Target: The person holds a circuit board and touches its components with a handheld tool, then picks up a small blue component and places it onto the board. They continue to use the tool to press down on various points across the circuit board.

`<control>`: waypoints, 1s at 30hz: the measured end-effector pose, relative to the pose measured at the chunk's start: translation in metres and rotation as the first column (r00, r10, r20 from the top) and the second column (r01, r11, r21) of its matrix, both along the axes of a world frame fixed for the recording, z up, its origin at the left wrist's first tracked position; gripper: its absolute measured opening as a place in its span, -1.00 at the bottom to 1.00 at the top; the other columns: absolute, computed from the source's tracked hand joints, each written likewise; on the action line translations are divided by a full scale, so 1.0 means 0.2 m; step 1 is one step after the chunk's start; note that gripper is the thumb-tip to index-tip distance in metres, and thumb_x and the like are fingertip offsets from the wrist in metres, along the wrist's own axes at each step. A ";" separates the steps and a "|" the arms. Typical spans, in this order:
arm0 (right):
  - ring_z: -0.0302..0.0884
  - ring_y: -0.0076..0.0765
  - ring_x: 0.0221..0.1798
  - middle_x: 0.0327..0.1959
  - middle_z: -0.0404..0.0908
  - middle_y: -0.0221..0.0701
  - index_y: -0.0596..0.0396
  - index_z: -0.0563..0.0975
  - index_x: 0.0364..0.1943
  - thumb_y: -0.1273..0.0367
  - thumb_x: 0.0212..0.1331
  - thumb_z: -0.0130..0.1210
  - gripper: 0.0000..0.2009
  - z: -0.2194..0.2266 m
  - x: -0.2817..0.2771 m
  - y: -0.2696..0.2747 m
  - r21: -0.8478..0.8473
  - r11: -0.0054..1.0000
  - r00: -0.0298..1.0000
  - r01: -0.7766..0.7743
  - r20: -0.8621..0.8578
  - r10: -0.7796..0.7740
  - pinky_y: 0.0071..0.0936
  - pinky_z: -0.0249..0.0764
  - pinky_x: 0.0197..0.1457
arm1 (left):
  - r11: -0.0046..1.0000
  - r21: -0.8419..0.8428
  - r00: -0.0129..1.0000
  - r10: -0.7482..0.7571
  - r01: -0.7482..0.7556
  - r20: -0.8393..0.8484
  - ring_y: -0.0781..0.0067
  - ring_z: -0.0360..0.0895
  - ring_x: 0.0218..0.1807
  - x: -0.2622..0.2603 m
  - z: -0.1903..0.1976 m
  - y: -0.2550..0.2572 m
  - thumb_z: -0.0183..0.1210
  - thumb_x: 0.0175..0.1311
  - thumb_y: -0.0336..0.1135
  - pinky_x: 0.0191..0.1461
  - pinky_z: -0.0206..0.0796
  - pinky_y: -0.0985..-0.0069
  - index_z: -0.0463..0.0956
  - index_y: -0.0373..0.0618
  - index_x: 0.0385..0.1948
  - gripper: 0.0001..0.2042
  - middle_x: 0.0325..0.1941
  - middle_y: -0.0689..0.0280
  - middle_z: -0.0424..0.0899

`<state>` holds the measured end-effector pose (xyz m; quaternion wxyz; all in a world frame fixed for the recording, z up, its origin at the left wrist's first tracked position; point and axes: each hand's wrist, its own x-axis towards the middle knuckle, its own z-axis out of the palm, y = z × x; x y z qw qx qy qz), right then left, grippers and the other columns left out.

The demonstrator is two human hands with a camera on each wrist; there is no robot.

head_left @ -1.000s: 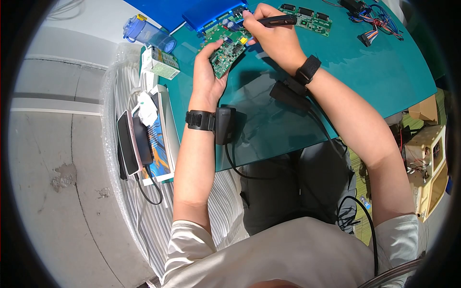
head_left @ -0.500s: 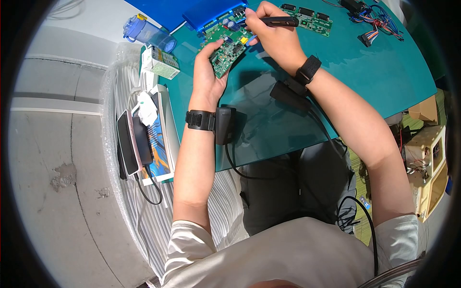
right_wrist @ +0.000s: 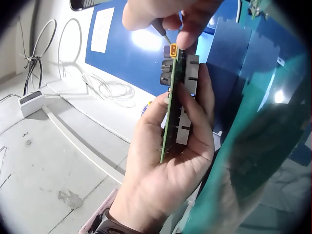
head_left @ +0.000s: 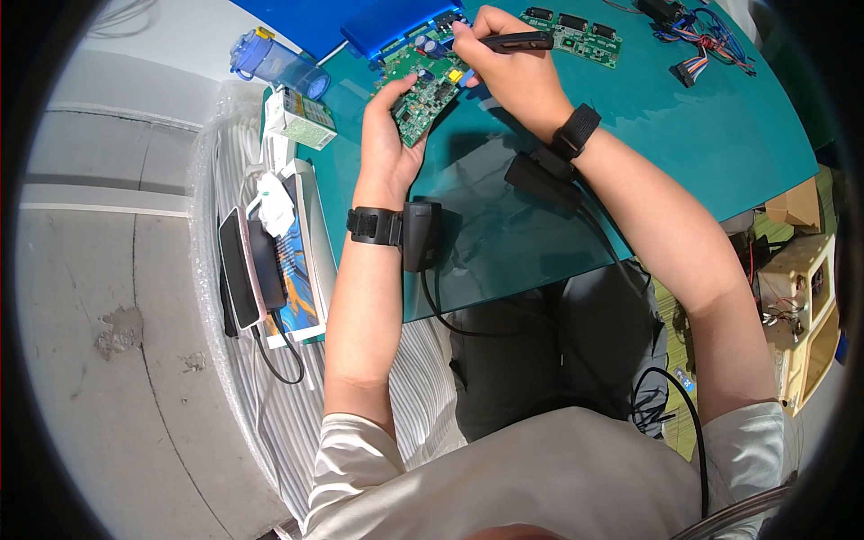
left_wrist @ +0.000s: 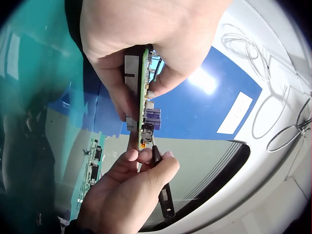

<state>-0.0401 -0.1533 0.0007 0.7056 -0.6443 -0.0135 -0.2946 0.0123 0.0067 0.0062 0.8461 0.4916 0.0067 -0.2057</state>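
Note:
The left hand (head_left: 390, 144) grips a green circuit board (head_left: 417, 115) by its lower end, thumb on the component face. Seen edge-on, the board (left_wrist: 143, 92) has a pale block along its back and a yellow connector (right_wrist: 173, 50) at its far end. The right hand (head_left: 526, 81) pinches a slim black tool (head_left: 517, 40), its fingers close beside that connector. In the left wrist view the tool (left_wrist: 166, 197) points at the dark parts by the board's end; whether its tip touches them cannot be told. Fingers of the right hand (right_wrist: 151, 9) are beside the connector end.
A blue metal piece (head_left: 382, 31) lies behind the held board. Another green board (head_left: 585, 43) and bundled wires (head_left: 711, 45) lie on the teal table (head_left: 711, 135). A blue bottle (head_left: 279, 65), a small carton (head_left: 301, 117) and a phone (head_left: 238, 261) are on the left.
The right hand and its tool have shifted slightly to the left since half a second ago. The left hand and the board have stayed almost still.

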 end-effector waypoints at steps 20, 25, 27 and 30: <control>0.39 -0.68 -0.56 -0.60 0.44 -0.54 0.07 0.43 -0.46 0.31 0.40 0.15 -0.73 -0.01 0.01 0.00 0.009 1.000 1.000 -0.003 -0.017 0.003 -0.60 0.35 -0.49 | 1.000 -0.005 1.000 0.006 -0.006 -0.005 0.35 0.69 -0.17 0.00 0.00 0.00 0.28 0.24 -0.44 -0.09 0.60 0.44 0.52 -0.16 -0.24 -0.87 -0.20 0.24 0.70; 0.39 -0.68 -0.56 -0.60 0.43 -0.55 0.07 0.42 -0.46 0.31 0.40 0.15 -0.73 0.00 0.00 0.00 0.029 1.000 1.000 0.000 -0.023 0.000 -0.61 0.35 -0.50 | 1.000 -0.007 1.000 0.015 -0.015 -0.015 0.34 0.69 -0.17 0.00 0.00 0.00 0.28 0.24 -0.44 -0.11 0.60 0.45 0.51 -0.15 -0.24 -0.86 -0.21 0.24 0.69; 0.40 -0.68 -0.57 -0.60 0.43 -0.55 0.06 0.41 -0.46 0.31 0.41 0.14 -0.73 0.00 0.00 0.00 0.087 0.996 1.000 -0.027 -0.014 0.028 -0.61 0.35 -0.50 | 1.000 -0.011 1.000 0.014 -0.014 -0.015 0.34 0.69 -0.17 0.00 0.00 0.00 0.28 0.25 -0.44 -0.11 0.60 0.45 0.51 -0.16 -0.24 -0.86 -0.21 0.24 0.69; 0.40 -0.69 -0.57 -0.59 0.44 -0.55 0.05 0.41 -0.44 0.28 0.41 0.15 -0.73 -0.01 0.01 0.00 0.069 0.998 1.000 -0.017 0.001 0.017 -0.63 0.35 -0.51 | 1.000 -0.011 1.000 0.015 -0.015 -0.015 0.34 0.70 -0.18 0.00 0.00 0.00 0.27 0.25 -0.44 -0.13 0.60 0.45 0.50 -0.16 -0.24 -0.86 -0.20 0.24 0.70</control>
